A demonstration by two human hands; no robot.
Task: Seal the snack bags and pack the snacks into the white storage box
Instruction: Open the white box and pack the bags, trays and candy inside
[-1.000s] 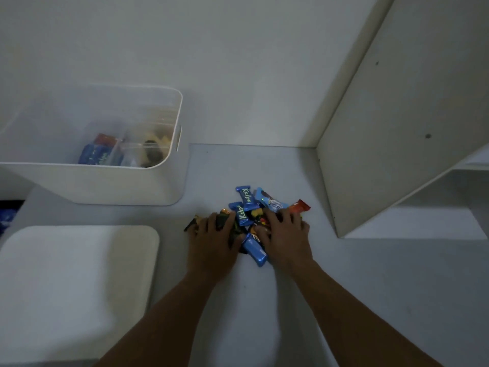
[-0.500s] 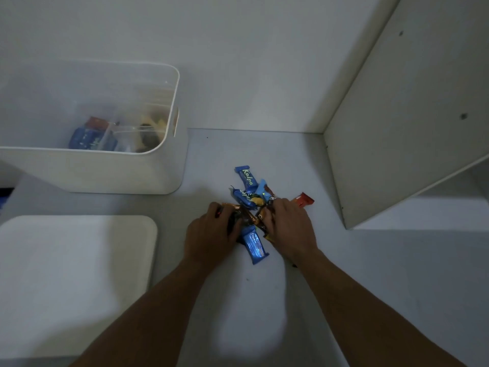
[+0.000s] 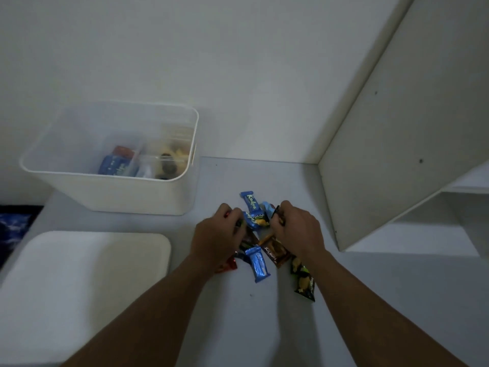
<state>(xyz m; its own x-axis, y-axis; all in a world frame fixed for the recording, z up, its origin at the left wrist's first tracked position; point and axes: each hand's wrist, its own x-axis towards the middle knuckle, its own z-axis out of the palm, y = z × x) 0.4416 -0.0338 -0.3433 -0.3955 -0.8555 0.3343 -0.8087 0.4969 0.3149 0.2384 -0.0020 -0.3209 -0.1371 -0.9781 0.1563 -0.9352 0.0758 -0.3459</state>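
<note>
A: Head view: where are the snacks?
B: A heap of small snack packets (image 3: 258,234) lies at centre frame on the grey worktop (image 3: 383,287), some blue, one brown, one red.
A: And the hands?
B: The left hand (image 3: 215,238) is curled over the heap's left side, clamped on packets; the right hand (image 3: 297,229) pinches a dark wrapper.
A: The box?
B: The white storage box (image 3: 127,192) sits upper left, open, some snacks inside. Its white lid (image 3: 79,287) lies at lower left.

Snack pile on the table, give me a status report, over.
Left hand and right hand both closed on small wrapped snacks. Open white plastic storage box part filled. Flat white lid beside it, nothing blocking.
</note>
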